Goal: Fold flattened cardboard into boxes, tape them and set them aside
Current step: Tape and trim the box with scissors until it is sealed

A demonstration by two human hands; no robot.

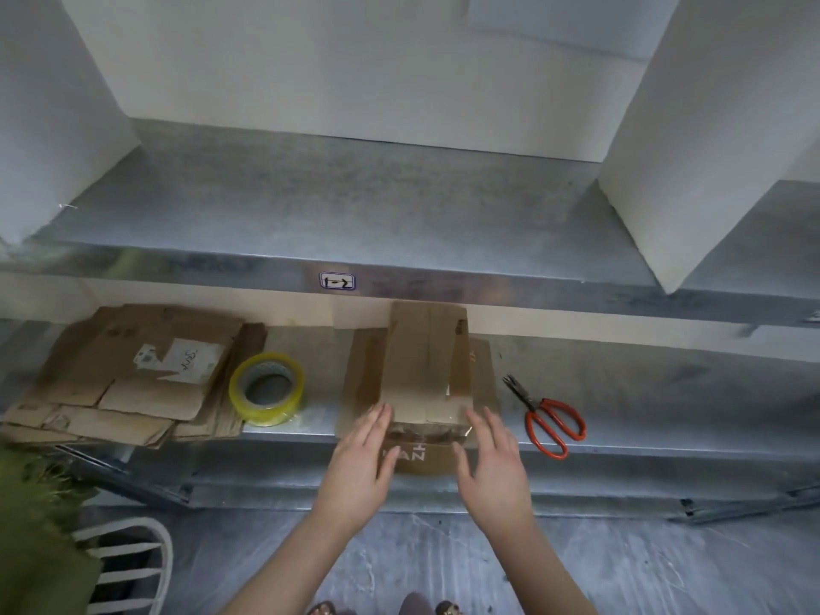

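Note:
A folded brown cardboard box (423,366) stands on the lower metal shelf (621,392), with clear tape over its near end and flaps spread at its sides. My left hand (361,459) lies against the box's near left corner with fingers straight. At the near right corner my right hand (490,463) has straight fingers close to the box. A stack of flattened cardboard (120,375) lies at the shelf's left. A yellowish roll of clear tape (266,389) sits between the stack and the box. Red-handled scissors (548,419) lie right of the box.
An upper metal shelf (355,215) with a label marked 1-2 (337,281) overhangs the work area and carries large white boxes (692,139) at both ends. A white chair back (128,565) and green fabric (40,526) stand at the lower left on the grey floor.

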